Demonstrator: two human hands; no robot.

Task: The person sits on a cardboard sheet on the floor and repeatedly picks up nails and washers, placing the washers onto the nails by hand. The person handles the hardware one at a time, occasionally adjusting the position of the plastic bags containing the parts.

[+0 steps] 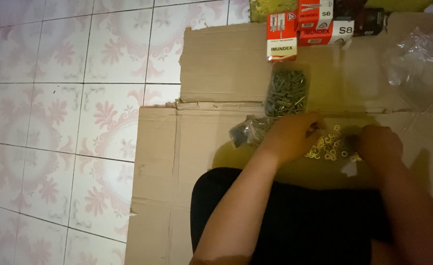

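Here, both hands over brass washers (330, 146) on cardboard (177, 162), left hand (295, 135), right hand (379, 142), fingers' grip unclear.

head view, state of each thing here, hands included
left hand: curled, fingers down at the washers' edge
right hand: curled, resting beside the washers
washers: loose, scattered on the cardboard
screws: piled in a clear tub
small bag: lying flat, filled
red and white boxes: stacked, closed
clear plastic bag: crumpled
cardboard: flattened on tiled floor
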